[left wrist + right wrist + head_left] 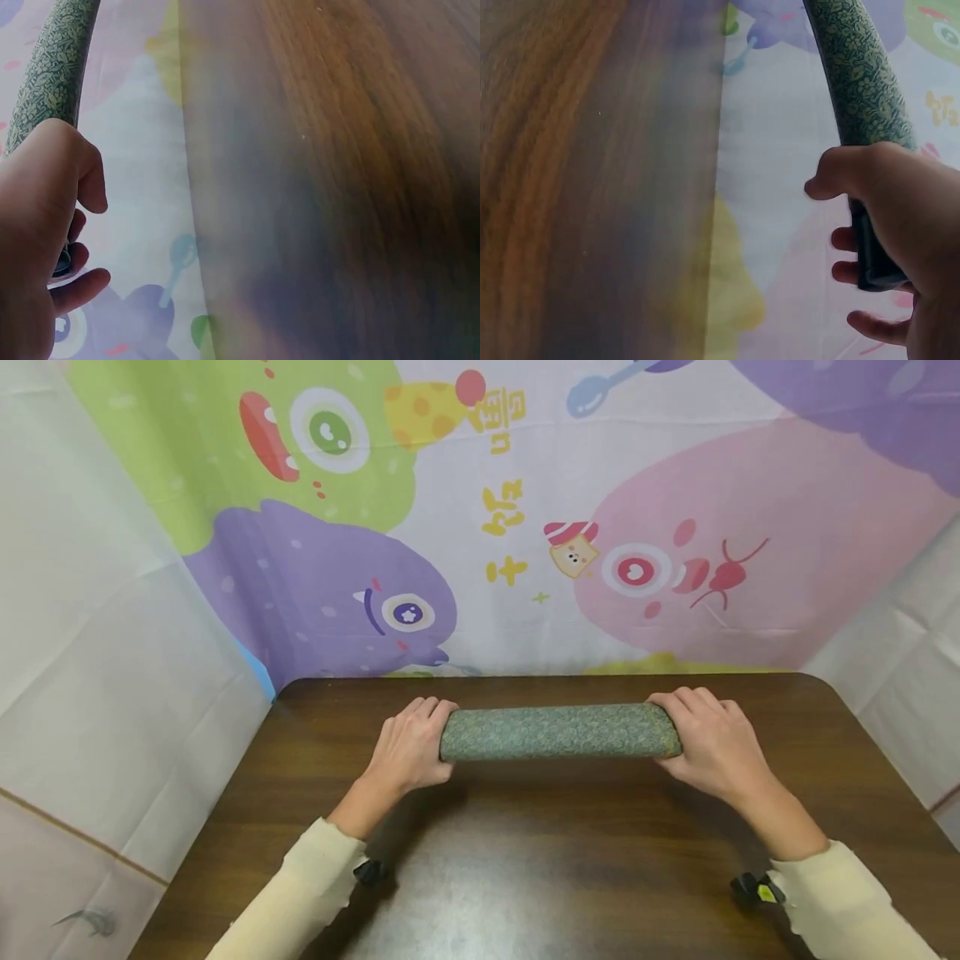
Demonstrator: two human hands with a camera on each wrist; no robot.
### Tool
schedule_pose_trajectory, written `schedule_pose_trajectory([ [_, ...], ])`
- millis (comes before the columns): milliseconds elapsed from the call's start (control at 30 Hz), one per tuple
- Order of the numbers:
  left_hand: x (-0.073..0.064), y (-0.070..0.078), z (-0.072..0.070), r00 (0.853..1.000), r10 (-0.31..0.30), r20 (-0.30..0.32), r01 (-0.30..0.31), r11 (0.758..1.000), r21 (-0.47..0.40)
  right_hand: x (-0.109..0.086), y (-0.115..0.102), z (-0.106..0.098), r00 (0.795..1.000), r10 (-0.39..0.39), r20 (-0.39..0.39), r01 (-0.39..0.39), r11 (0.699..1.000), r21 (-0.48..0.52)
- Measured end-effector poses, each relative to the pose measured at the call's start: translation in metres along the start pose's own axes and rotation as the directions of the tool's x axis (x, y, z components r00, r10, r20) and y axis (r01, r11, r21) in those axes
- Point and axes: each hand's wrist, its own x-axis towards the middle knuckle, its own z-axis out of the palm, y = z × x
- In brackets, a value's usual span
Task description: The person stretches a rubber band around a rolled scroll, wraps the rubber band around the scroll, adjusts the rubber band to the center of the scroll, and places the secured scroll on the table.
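Observation:
A long, narrow object (558, 732) with a green floral pattern is held level above the brown table, though its exact kind is unclear. My left hand (412, 743) grips its left end, and my right hand (711, 739) grips the right end. In the left wrist view, the patterned surface (56, 64) runs up and away from the left hand (37, 217). From the right wrist, a dark end and edge of the long object (874, 259) show beside the curled fingers of the right hand (900, 195). The palms hide part of both ends.
The dark wooden table (525, 852) lies beneath both arms. Behind it hangs a cloth (495, 635) printed with cartoon monsters. Pale sheets stand along the left (97, 635) and right sides. A small black device (753, 889) sits at the right wrist, another (369, 871) at the left.

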Motion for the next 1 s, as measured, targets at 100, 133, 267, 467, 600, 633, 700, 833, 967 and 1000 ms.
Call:
schedule_pose_trajectory([
  [100, -0.002, 0.0, 0.001, 1.0, -0.007, 0.008, 0.007, 1.0, -0.008, 0.002, -0.004, -0.004, 0.997, -0.006, 0.073, 0.011, 0.998, -0.07],
  [133, -0.002, 0.0, 0.001, 1.0, -0.008, 0.009, 0.008, 1.0, -0.011, 0.003, -0.006, -0.005, 0.995, -0.004, 0.096, 0.012, 0.997, -0.083],
  [267, -0.003, 0.001, 0.001, 1.0, -0.001, 0.006, 0.001, 1.0, -0.025, 0.007, -0.01, -0.008, 0.983, 0.013, 0.183, 0.007, 0.994, -0.109],
  [467, 0.001, 0.004, -0.001, 0.999, 0.034, -0.016, -0.035, 0.999, -0.037, 0.01, -0.014, -0.008, 0.973, 0.016, 0.23, 0.013, 0.992, -0.123],
  [600, 0.002, 0.004, -0.003, 0.999, 0.031, -0.011, -0.032, 0.999, -0.036, 0.008, -0.015, -0.003, 0.985, 0.001, 0.171, 0.018, 0.994, -0.112],
  [633, 0.003, 0.003, -0.003, 0.999, 0.03, -0.009, -0.031, 0.999, -0.038, 0.007, -0.016, -0.001, 0.987, -0.002, 0.159, 0.021, 0.994, -0.112],
  [700, 0.004, 0.004, -0.003, 0.999, 0.031, -0.007, -0.032, 0.999, -0.042, 0.007, -0.017, 0.002, 0.99, -0.007, 0.139, 0.023, 0.993, -0.113],
  [833, 0.007, 0.005, -0.001, 0.999, 0.044, -0.011, -0.045, 0.998, -0.055, 0.009, -0.021, 0.006, 0.993, -0.019, 0.114, 0.033, 0.992, -0.125],
  [967, 0.008, 0.006, 0.003, 0.998, 0.048, -0.029, -0.05, 0.997, -0.052, 0.013, -0.024, 0.006, 0.995, -0.03, 0.093, 0.043, 0.99, -0.137],
  [1000, 0.009, 0.005, 0.003, 0.998, 0.047, -0.034, -0.049, 0.998, -0.05, 0.013, -0.024, 0.005, 0.995, -0.025, 0.092, 0.037, 0.99, -0.133],
])
